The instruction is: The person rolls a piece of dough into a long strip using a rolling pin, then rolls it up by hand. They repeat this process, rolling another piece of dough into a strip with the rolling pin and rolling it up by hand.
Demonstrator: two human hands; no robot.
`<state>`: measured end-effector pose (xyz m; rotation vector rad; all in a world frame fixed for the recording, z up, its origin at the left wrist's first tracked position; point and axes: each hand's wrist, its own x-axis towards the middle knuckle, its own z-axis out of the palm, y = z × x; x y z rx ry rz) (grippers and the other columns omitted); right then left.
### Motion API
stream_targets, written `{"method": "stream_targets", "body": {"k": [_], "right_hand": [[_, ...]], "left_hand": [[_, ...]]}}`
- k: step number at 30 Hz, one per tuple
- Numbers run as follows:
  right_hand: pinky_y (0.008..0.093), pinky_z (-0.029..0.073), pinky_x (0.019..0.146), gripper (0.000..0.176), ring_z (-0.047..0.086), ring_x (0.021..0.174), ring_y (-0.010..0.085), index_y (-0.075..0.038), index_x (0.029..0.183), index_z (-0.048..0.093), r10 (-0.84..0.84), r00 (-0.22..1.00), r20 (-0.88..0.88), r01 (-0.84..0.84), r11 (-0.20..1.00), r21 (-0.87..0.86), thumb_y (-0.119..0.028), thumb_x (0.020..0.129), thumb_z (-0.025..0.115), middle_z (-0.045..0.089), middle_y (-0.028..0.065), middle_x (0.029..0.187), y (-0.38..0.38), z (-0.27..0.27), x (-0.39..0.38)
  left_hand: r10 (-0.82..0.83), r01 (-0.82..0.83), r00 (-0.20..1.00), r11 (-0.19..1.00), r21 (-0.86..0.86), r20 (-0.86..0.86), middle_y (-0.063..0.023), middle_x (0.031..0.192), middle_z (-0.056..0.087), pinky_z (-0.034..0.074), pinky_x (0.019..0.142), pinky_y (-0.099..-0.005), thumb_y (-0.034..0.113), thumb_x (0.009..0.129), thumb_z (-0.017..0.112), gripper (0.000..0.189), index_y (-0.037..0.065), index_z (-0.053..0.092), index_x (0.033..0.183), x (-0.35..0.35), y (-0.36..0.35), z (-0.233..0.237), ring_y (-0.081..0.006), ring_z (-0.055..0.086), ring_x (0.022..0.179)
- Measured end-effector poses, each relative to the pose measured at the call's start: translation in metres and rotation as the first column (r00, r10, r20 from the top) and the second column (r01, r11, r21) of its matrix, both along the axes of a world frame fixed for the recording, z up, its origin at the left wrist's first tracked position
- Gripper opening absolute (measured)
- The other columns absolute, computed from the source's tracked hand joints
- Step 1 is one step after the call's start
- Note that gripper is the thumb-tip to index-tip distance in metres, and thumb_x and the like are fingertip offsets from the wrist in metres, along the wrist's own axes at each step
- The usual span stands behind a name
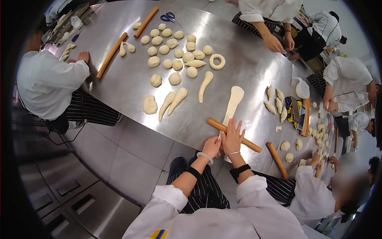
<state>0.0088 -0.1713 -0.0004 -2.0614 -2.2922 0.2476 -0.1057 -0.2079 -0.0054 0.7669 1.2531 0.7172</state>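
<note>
Pale dough strip lies by the near edge of the tabletop, probably soft, light and easily torn (lift by its wider far end). Right hand presses spread-fingered on the rolling pin; left hand sits beside it, grip unclear.

Many dough balls and a dough ring lie on the steel table. Blue scissors lie near the far edge, beside a wooden pin.

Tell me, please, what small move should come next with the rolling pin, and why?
Probably roll the rolling pin forward along the dough strip: the right hand lies flat on it, the left hand beside, at the strip's near end, with most dough beyond.
</note>
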Motion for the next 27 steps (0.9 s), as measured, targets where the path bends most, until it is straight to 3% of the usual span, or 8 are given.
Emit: {"method": "stream_targets", "body": {"k": [6, 8, 12, 14, 17, 20, 22, 27], "right_hand": [[0.0594, 0.01, 0.109, 0.064, 0.011, 0.14, 0.0355, -0.009, 0.145, 0.026, 0.027, 0.997, 0.078, -0.037, 0.991, 0.126, -0.041, 0.092, 0.043, 0.013, 0.0093, 0.154, 0.072, 0.002, 0.005], [0.0595, 0.011, 0.109, 0.064, 0.013, 0.14, 0.0341, -0.009, 0.145, 0.026, 0.074, 0.991, 0.111, -0.083, 0.994, 0.074, -0.04, 0.092, 0.044, 0.016, 0.009, 0.154, 0.024, 0.0, 0.007], [0.0599, 0.012, 0.108, 0.063, 0.015, 0.14, 0.0344, -0.007, 0.144, 0.028, 0.148, 0.987, -0.061, -0.151, 0.987, -0.048, -0.04, 0.092, 0.044, 0.019, 0.009, 0.153, -0.044, 0.008, 0.0], [0.06, 0.011, 0.108, 0.064, 0.016, 0.14, 0.0349, -0.007, 0.144, 0.028, 0.151, 0.986, -0.071, -0.156, 0.986, -0.064, -0.04, 0.091, 0.045, 0.019, 0.0092, 0.153, -0.029, 0.005, 0.002], [0.06, 0.01, 0.108, 0.068, 0.017, 0.139, 0.0362, -0.006, 0.143, 0.029, 0.081, 0.996, 0.021, -0.083, 0.991, 0.107, -0.042, 0.089, 0.048, 0.02, 0.0108, 0.152, 0.027, -0.005, 0.009], [0.0594, 0.009, 0.108, 0.069, 0.017, 0.14, 0.0358, -0.006, 0.144, 0.027, 0.1, 0.993, 0.069, -0.107, 0.987, 0.119, -0.041, 0.088, 0.048, 0.021, 0.0112, 0.152, -0.007, -0.004, 0.005], [0.0589, 0.008, 0.108, 0.065, 0.016, 0.14, 0.0351, -0.005, 0.143, 0.027, 0.14, 0.979, -0.146, -0.148, 0.988, -0.043, -0.04, 0.091, 0.045, 0.021, 0.0112, 0.152, -0.069, 0.01, -0.004], [0.0573, 0.008, 0.109, 0.065, 0.018, 0.14, 0.0333, -0.003, 0.143, 0.027, 0.117, 0.991, -0.061, -0.113, 0.992, 0.058, -0.034, 0.089, 0.047, 0.024, 0.0127, 0.15, -0.019, -0.003, 0.011]], "left_hand": [[0.026, -0.027, 0.999, 0.998, -0.054, -0.03, -0.0063, 0.062, 0.06, 0.041, 0.039, -0.0259, 0.023, 0.096, 0.043, 0.03, 0.0, 0.057, 0.081, -0.002, -0.01, 0.005, -0.0129, 0.053, 0.042], [0.03, -0.032, 0.999, 0.994, -0.101, -0.019, -0.0066, 0.062, 0.06, 0.041, 0.039, -0.0256, 0.023, 0.095, 0.044, 0.031, 0.0, 0.058, 0.08, -0.004, -0.019, 0.007, -0.0135, 0.054, 0.041], [0.021, -0.021, 1.0, 0.999, -0.039, -0.006, -0.007, 0.061, 0.06, 0.041, 0.039, -0.0256, 0.024, 0.095, 0.045, 0.032, -0.001, 0.059, 0.08, -0.008, -0.027, -0.008, -0.0137, 0.054, 0.04], [0.041, -0.033, 0.997, 0.992, -0.118, 0.064, -0.0077, 0.062, 0.061, 0.04, 0.039, -0.0263, 0.023, 0.095, 0.045, 0.033, -0.003, 0.059, 0.08, -0.011, -0.03, -0.006, -0.0137, 0.054, 0.04], [0.003, 0.0, 0.999, 0.998, -0.059, 0.043, -0.0082, 0.062, 0.061, 0.04, 0.039, -0.0263, 0.023, 0.095, 0.046, 0.033, -0.004, 0.059, 0.08, -0.013, -0.034, -0.004, -0.0134, 0.054, 0.041], [0.028, -0.026, 0.998, 0.999, -0.04, 0.055, -0.0079, 0.063, 0.061, 0.041, 0.041, -0.0253, 0.023, 0.095, 0.045, 0.033, -0.004, 0.059, 0.081, -0.013, -0.043, -0.007, -0.0125, 0.054, 0.043], [0.02, -0.02, 0.999, 1.0, 0.001, 0.042, -0.0077, 0.063, 0.062, 0.041, 0.042, -0.0246, 0.023, 0.096, 0.045, 0.033, -0.003, 0.059, 0.081, -0.014, -0.052, -0.013, -0.0119, 0.053, 0.043], [-0.007, 0.012, 0.994, 0.999, -0.05, 0.107, -0.0074, 0.064, 0.061, 0.042, 0.044, -0.0234, 0.022, 0.096, 0.046, 0.031, -0.002, 0.059, 0.081, -0.022, -0.054, -0.014, -0.0101, 0.052, 0.045]]}}
